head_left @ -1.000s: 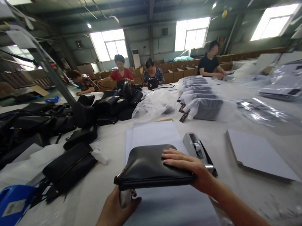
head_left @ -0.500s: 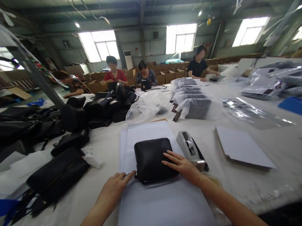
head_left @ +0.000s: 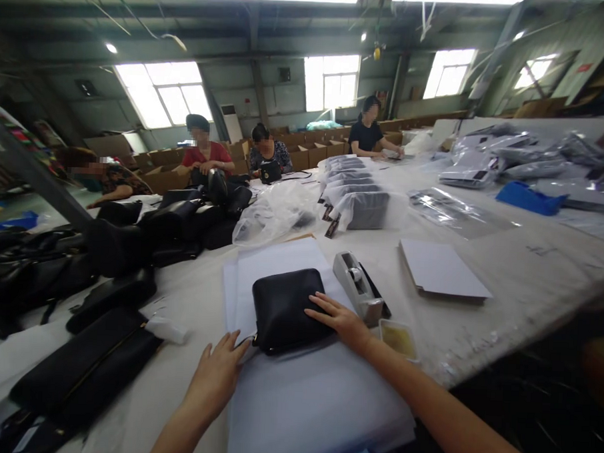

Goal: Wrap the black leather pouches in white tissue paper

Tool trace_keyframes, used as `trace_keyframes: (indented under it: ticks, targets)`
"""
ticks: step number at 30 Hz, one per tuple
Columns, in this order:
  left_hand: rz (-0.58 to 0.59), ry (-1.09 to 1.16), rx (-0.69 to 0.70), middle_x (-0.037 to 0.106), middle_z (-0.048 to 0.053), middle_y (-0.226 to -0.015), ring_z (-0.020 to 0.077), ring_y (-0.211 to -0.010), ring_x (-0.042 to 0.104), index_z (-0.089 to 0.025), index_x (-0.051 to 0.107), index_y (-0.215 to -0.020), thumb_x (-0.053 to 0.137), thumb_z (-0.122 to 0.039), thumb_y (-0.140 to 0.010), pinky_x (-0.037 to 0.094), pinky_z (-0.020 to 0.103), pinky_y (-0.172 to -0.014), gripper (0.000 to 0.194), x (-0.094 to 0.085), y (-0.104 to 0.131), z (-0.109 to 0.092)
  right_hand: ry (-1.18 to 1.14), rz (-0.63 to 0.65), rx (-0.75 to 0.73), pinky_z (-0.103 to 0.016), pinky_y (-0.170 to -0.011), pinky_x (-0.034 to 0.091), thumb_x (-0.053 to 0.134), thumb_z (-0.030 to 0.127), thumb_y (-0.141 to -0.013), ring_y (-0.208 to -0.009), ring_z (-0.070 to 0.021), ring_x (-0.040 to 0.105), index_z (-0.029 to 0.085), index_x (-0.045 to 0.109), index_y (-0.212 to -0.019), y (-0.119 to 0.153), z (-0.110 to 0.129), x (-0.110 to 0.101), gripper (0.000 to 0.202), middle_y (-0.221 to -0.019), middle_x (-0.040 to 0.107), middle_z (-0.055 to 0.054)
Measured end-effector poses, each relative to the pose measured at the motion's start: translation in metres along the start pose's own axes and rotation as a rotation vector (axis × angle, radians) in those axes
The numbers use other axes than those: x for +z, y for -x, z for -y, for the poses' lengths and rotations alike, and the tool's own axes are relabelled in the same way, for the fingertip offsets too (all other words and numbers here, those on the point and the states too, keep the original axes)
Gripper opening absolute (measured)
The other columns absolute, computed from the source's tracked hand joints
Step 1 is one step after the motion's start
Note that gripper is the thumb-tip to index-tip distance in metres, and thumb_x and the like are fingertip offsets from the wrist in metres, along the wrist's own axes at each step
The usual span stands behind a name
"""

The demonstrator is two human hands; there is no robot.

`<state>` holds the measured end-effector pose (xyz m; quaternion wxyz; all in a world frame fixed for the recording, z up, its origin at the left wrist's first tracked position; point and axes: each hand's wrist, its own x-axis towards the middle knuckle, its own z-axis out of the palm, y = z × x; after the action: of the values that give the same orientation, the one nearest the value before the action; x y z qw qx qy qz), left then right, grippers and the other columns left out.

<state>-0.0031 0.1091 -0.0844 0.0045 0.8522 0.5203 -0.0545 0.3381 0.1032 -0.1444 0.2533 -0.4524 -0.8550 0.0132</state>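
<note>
A black handbag [head_left: 285,312] lies flat on a stack of white paper sheets [head_left: 294,400] in front of me. My right hand [head_left: 342,323] rests on the bag's right side with its fingers stretched out. At the bag's lower left corner, by a small metal ring or zip end, is my left hand [head_left: 220,366], fingers spread and holding nothing that I can see. Just right of the bag stands a grey tape dispenser [head_left: 357,286]. Beside my right forearm sits a small clear dish [head_left: 398,340] with something yellowish in it.
Black bags [head_left: 88,367] heap up along the left. Wrapped bags with tags [head_left: 365,212] stand in a row ahead, near crumpled plastic film [head_left: 277,212]. White boards [head_left: 443,269] lie at right; plastic-packed goods [head_left: 470,160] lie behind. Several people sit across the table.
The view has swung right, so things sit further left. My left hand's fingers have spread and lifted from the bag's corner. My right hand still rests on the bag.
</note>
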Motion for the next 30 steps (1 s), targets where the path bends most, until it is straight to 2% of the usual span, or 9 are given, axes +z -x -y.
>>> trace_keyframes:
  ticks: [3, 6, 8, 10, 14, 18, 23, 26, 30]
  targets:
    - [-0.137, 0.163, 0.129, 0.048, 0.012, -0.149, 0.0256, -0.136, 0.047, -0.023, 0.051, -0.140, 0.043, -0.016, -0.095, 0.039, 0.047, -0.110, 0.046, -0.019, -0.018, -0.025, -0.012, 0.048, 0.020, -0.036, -0.116, 0.035, 0.037, -0.009, -0.083, -0.147, -0.0163, 0.023, 0.032, 0.044, -0.145, -0.003, 0.004, -0.003, 0.075, -0.157, 0.036, -0.001]
    - [-0.277, 0.276, 0.269, 0.042, 0.011, -0.153, 0.0260, -0.143, 0.037, -0.021, 0.040, -0.148, 0.045, -0.037, -0.098, 0.036, 0.047, -0.113, 0.052, -0.029, -0.045, -0.058, 0.041, 0.113, 0.045, -0.040, -0.117, 0.034, 0.040, -0.008, -0.080, -0.148, -0.0194, 0.020, 0.030, 0.038, -0.150, 0.001, 0.015, -0.012, 0.080, -0.159, 0.030, -0.004]
    - [-0.329, 0.272, 0.286, 0.039, 0.011, -0.155, 0.0298, -0.146, 0.030, -0.022, 0.039, -0.148, 0.046, -0.043, -0.097, 0.031, 0.055, -0.114, 0.055, -0.022, -0.061, -0.075, 0.104, 0.091, 0.084, -0.045, -0.118, 0.030, 0.042, -0.006, -0.079, -0.148, -0.0221, 0.019, 0.026, 0.034, -0.151, 0.015, 0.027, -0.022, 0.079, -0.160, 0.028, -0.006]
    - [-0.366, 0.246, 0.260, 0.038, 0.012, -0.156, 0.0329, -0.146, 0.027, -0.022, 0.041, -0.147, 0.047, -0.044, -0.097, 0.025, 0.062, -0.114, 0.055, -0.006, -0.072, -0.085, 0.175, -0.022, 0.158, -0.048, -0.119, 0.027, 0.043, 0.000, -0.085, -0.148, -0.0231, 0.023, 0.024, 0.038, -0.150, 0.041, 0.039, -0.034, 0.069, -0.157, 0.034, -0.007]
    - [-0.442, 0.236, 0.222, 0.037, 0.012, -0.156, 0.0324, -0.147, 0.026, -0.022, 0.043, -0.146, 0.047, -0.044, -0.097, 0.018, 0.063, -0.116, 0.054, 0.021, -0.079, -0.088, 0.337, -0.256, 0.422, -0.053, -0.117, 0.028, 0.051, 0.027, -0.097, -0.145, -0.0292, 0.030, 0.020, 0.056, -0.136, 0.109, 0.046, -0.057, 0.041, -0.148, 0.048, -0.010]
    - [-0.479, 0.261, 0.210, 0.038, 0.010, -0.156, 0.0313, -0.147, 0.026, -0.023, 0.044, -0.146, 0.047, -0.045, -0.096, 0.017, 0.061, -0.117, 0.054, 0.027, -0.079, -0.087, 0.441, -0.174, 0.591, -0.060, -0.115, 0.024, 0.055, 0.050, -0.093, -0.146, -0.0376, 0.021, 0.018, 0.062, -0.130, 0.154, 0.035, -0.058, 0.050, -0.156, 0.034, -0.014]
    - [-0.506, 0.271, 0.206, 0.038, 0.008, -0.156, 0.0302, -0.147, 0.026, -0.025, 0.043, -0.146, 0.048, -0.044, -0.096, 0.016, 0.059, -0.118, 0.053, 0.029, -0.078, -0.088, 0.467, -0.051, 0.678, -0.061, -0.114, 0.022, 0.058, 0.044, -0.092, -0.146, -0.0385, 0.022, 0.024, 0.071, -0.116, 0.156, 0.024, -0.041, 0.035, -0.155, 0.037, -0.011]
    - [-0.522, 0.277, 0.201, 0.038, 0.008, -0.156, 0.0305, -0.147, 0.026, -0.026, 0.043, -0.146, 0.048, -0.043, -0.096, 0.015, 0.060, -0.118, 0.053, 0.033, -0.077, -0.089, 0.453, 0.009, 0.717, -0.061, -0.114, 0.021, 0.061, 0.038, -0.090, -0.146, -0.0379, 0.021, 0.024, 0.073, -0.113, 0.147, 0.024, -0.042, 0.030, -0.154, 0.039, -0.011]
    - [-0.544, 0.254, 0.202, 0.039, 0.008, -0.155, 0.0311, -0.146, 0.028, -0.025, 0.045, -0.145, 0.051, -0.043, -0.095, 0.018, 0.060, -0.117, 0.053, 0.036, -0.077, -0.089, 0.397, 0.089, 0.744, -0.061, -0.114, 0.021, 0.061, 0.045, -0.090, -0.147, -0.0367, 0.021, 0.023, 0.071, -0.117, 0.146, 0.022, -0.048, 0.036, -0.157, 0.035, -0.011]
